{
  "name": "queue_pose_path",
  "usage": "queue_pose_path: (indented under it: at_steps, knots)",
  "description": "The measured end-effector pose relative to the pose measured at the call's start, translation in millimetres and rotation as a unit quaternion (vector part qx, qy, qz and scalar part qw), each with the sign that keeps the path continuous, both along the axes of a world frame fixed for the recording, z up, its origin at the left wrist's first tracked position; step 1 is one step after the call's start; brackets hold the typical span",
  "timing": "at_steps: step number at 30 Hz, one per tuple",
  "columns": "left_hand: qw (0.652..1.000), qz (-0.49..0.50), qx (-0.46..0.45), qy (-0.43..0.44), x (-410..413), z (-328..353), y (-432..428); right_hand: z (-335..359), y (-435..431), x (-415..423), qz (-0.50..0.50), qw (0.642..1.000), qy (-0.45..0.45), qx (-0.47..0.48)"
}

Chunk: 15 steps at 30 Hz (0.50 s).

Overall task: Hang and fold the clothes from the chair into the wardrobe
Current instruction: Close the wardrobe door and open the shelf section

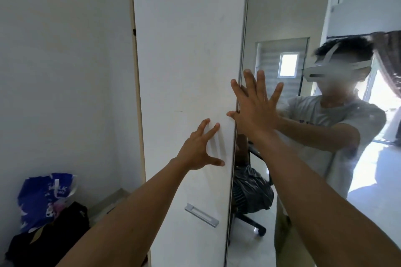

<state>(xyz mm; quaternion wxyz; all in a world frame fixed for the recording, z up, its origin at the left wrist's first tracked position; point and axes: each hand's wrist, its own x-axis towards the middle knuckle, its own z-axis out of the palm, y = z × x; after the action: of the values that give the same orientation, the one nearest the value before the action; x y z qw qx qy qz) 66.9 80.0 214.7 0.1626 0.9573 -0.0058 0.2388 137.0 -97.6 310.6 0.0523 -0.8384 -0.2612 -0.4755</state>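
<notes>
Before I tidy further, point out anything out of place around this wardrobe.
A crumpled blue bag and a heap of dark cloth lie dumped in the corner left of the wardrobe, not put away. Nothing else stands out.

This is a room in a home, most likely a bedroom. A tall white wardrobe (184,71) with a mirror door (282,17) stands beside a plain wall (65,71). The mirror reflects a wheeled chair (249,220) heaped with clothes (252,188), a curtain (388,50) and a small window (288,65). A blue bag (43,197) lies in the corner.
</notes>
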Motion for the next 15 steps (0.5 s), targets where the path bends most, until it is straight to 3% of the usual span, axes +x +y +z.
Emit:
queue_pose_path:
  at_steps: [4,10,15]
  knots:
    - [0.998,-0.041,-0.045,-0.002,-29.3,-3.1,-22.9,0.0,-22.6,-31.1,0.08,0.995,0.064,0.003]
    - [0.993,-0.101,-0.06,-0.028,-55.0,-36.4,-85.6,-80.1,-125.6,-68.1,0.196,0.955,0.143,0.168]
    - [0.977,-0.192,-0.089,0.011,-62.1,-71.1,-194.9,-158.1,-241.4,-111.8,0.161,0.928,0.191,0.277]
